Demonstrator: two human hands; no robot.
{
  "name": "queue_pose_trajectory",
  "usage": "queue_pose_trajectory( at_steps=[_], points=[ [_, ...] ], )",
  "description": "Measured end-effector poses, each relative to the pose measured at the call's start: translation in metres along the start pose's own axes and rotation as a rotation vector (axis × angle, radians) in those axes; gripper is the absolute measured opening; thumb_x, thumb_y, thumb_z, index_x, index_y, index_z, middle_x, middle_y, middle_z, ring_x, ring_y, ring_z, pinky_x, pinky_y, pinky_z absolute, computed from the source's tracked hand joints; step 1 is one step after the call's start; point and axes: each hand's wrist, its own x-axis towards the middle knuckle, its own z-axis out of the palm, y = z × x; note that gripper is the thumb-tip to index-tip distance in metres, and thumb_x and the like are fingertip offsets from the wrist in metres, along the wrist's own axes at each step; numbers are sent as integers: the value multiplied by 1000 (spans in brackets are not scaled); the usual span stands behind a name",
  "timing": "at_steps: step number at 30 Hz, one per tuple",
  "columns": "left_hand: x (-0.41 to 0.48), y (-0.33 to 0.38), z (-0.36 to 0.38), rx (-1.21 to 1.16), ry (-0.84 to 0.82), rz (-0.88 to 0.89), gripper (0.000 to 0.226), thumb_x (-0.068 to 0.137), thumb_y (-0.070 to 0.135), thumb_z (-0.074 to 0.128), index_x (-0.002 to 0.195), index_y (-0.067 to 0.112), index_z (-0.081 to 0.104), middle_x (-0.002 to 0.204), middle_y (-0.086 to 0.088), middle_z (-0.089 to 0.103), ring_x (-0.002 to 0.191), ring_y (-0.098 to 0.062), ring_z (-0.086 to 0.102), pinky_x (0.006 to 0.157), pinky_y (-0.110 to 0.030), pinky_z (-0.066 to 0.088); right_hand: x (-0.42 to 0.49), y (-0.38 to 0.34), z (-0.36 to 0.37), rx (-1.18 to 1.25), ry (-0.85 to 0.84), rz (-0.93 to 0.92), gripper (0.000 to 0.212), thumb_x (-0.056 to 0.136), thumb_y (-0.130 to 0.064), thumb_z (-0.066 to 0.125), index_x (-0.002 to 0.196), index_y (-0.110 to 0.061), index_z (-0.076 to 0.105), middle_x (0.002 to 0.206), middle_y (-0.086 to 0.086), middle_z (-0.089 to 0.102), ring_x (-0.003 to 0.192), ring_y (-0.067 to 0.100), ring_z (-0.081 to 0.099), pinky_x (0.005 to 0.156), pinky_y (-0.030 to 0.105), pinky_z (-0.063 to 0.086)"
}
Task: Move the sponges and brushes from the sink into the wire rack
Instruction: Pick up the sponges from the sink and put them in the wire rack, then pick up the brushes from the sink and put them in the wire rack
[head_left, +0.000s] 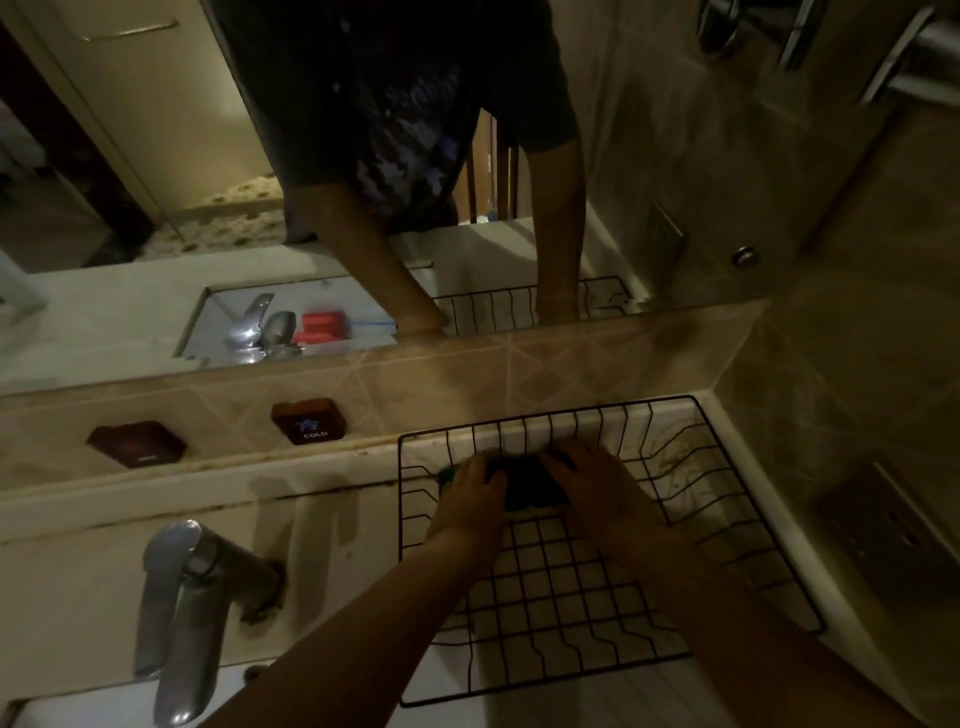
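Observation:
A black wire rack (727, 551) sits on the counter to the right of the sink. Both my hands reach into its far half. My left hand (470, 491) and my right hand (587, 480) press on a dark green sponge (530, 488) that lies on the rack floor near the back wall; a brighter green edge shows at my left fingers. In the mirror above, a red sponge (319, 327) and a thin blue-handled brush (371, 323) show reflected inside the sink. The real sink basin is below the frame edge.
A chrome tap (182, 618) rises at the lower left beside my left forearm. Two dark wall fittings (311, 421), one marked COLD, sit on the tiled ledge. A wall socket (893, 540) is at the right. The mirror reflects a person's arms.

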Motion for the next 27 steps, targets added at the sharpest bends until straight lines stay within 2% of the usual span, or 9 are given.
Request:
queue_pose_trajectory(
  at_steps=[4, 8, 13, 18, 20, 23, 27],
  points=[
    [-11, -2, -7, 18, -40, 14, 55, 89, 2, 57, 141, 13, 45, 158, -4, 25, 139, -28, 35, 107, -38, 45, -18, -10, -7, 75, -7, -7, 61, 92, -16, 55, 149, -15, 31, 156, 8, 28, 139, 30, 30, 109, 39, 37],
    [-39, -7, -22, 36, 15, 95, 47, 88, 2, 57, 135, 11, 53, 141, -12, 49, 121, -30, 52, 96, -38, 51, -35, -35, -15, 201, 37, 45, 56, 85, -6, 61, 139, -13, 48, 147, 10, 42, 130, 29, 44, 100, 36, 47],
    [-101, -13, -52, -69, 128, 125, 34, 93, 8, 51, 127, 10, 58, 130, -10, 58, 112, -25, 56, 95, -38, 51, -60, -90, -35, 289, 93, 88, 40, 93, -22, 57, 132, -15, 54, 132, 7, 52, 116, 24, 51, 91, 34, 47],
    [-174, -46, -74, -108, 167, 147, 31, 94, 15, 54, 125, 18, 55, 125, -5, 60, 102, -17, 57, 84, -27, 48, -96, -167, -50, 331, 153, -4, 28, 91, -18, 59, 119, -17, 63, 116, 7, 62, 100, 22, 58, 78, 37, 53],
    [-203, -65, -84, -102, 164, 144, 31, 94, 16, 55, 125, 18, 55, 125, -7, 61, 104, -19, 59, 86, -29, 48, -109, -201, -55, 344, 147, -38, 22, 92, -14, 58, 113, -11, 66, 114, 10, 64, 101, 25, 60, 80, 35, 52],
    [-244, -93, -95, -85, 184, 147, 28, 93, 12, 58, 121, 12, 59, 120, -11, 66, 106, -26, 63, 81, -25, 43, -124, -251, -58, 307, 106, -9, 30, 93, -19, 58, 122, -10, 61, 127, 10, 59, 111, 26, 56, 88, 35, 49],
    [-290, -125, -99, -4, 186, 155, 39, 92, 16, 60, 130, 14, 53, 119, -10, 67, 102, -26, 65, 83, -36, 55, -137, -303, -54, 262, 80, 11, 44, 94, -29, 59, 135, -16, 52, 138, 6, 54, 123, 24, 51, 100, 38, 46]
  ],
)
